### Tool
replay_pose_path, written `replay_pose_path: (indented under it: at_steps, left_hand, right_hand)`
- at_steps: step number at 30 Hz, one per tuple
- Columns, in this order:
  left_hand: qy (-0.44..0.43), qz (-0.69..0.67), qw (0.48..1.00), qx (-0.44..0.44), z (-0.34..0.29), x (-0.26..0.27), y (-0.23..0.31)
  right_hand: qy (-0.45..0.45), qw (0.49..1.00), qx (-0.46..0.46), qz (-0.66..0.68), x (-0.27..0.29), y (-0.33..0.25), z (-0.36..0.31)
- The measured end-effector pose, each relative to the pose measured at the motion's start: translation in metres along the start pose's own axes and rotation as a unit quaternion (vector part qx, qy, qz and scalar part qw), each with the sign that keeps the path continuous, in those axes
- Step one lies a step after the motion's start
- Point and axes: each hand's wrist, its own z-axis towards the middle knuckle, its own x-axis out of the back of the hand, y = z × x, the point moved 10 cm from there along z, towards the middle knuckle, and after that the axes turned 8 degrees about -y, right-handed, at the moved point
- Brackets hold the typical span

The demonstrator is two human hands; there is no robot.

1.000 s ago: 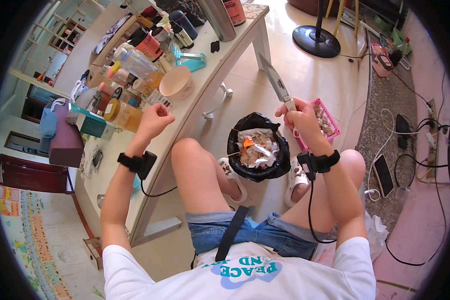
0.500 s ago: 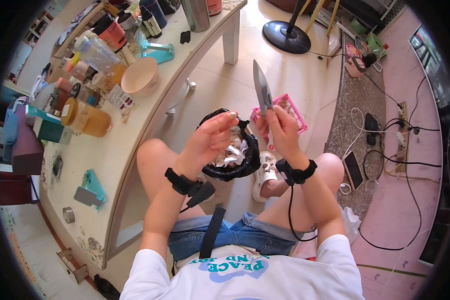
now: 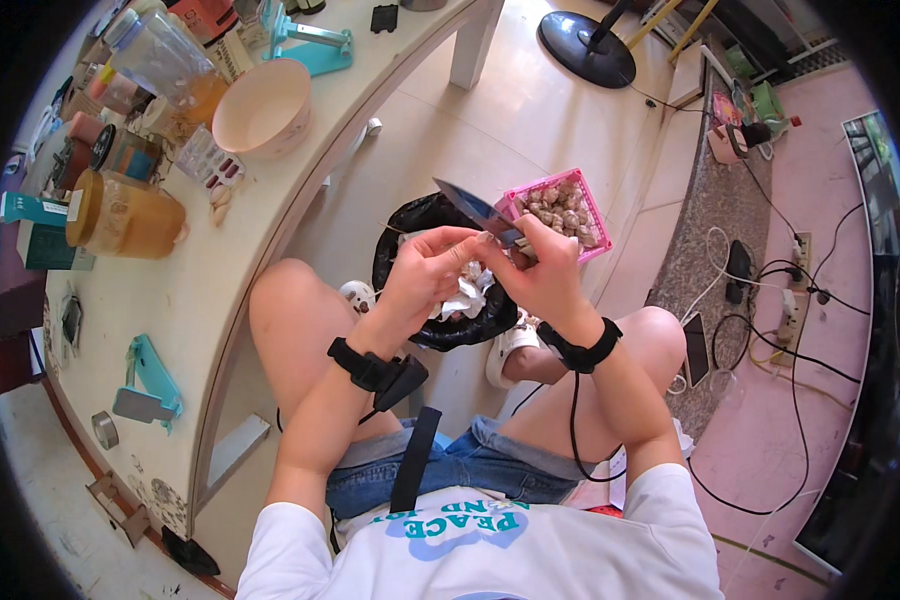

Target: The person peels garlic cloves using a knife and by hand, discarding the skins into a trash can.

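Note:
My left hand (image 3: 427,272) pinches a small whitish piece (image 3: 485,239), mostly covered by the fingertips, so its kind is unclear. A kitchen knife (image 3: 467,207) is held in my right hand (image 3: 545,270), its blade pointing up and to the left. The fingers of both hands meet at the small piece, close to the base of the blade. Below them stands a bin lined with a black plastic bag (image 3: 395,222), holding crumpled white paper and scraps. Just beyond my right hand, a pink plastic basket (image 3: 602,218) holds several small, round, brownish-white bulb-like things.
To the left is a white table (image 3: 255,215) with a pale bowl (image 3: 262,108), a jar of amber liquid (image 3: 125,215) and a turquoise phone stand (image 3: 155,380). A black round stand base (image 3: 585,50) is on the floor ahead. Cables and a phone (image 3: 695,350) lie to the right.
My right hand has lowered the knife from upright to slanting left and brought it against my left fingers. The pink basket and its contents now show more fully.

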Motion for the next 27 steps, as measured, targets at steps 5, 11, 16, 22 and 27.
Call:
replay_pose_path:
  at_steps: [5, 11, 16, 22, 27]
  left_hand:
    - [0.006, 0.019, 0.999, -0.031, -0.003, 0.0, 0.014]
    - [-0.003, 0.018, 1.0, -0.015, -0.002, 0.006, 0.008]
    - [-0.006, 0.023, 1.0, -0.02, -0.003, 0.004, 0.01]
    - [-0.03, 0.01, 0.999, -0.034, -0.005, 0.002, 0.012]
    - [0.002, 0.016, 1.0, -0.019, -0.007, 0.013, 0.007]
  right_hand:
    - [-0.006, 1.0, 0.007, -0.016, -0.003, 0.003, 0.004]
    - [-0.018, 0.999, 0.028, -0.016, -0.007, 0.003, 0.003]
    - [-0.016, 0.999, 0.036, -0.013, -0.008, 0.002, 0.001]
    - [-0.026, 0.998, 0.051, -0.018, -0.015, 0.0, -0.002]
    - [-0.05, 0.998, 0.042, 0.001, -0.023, 0.009, -0.004]
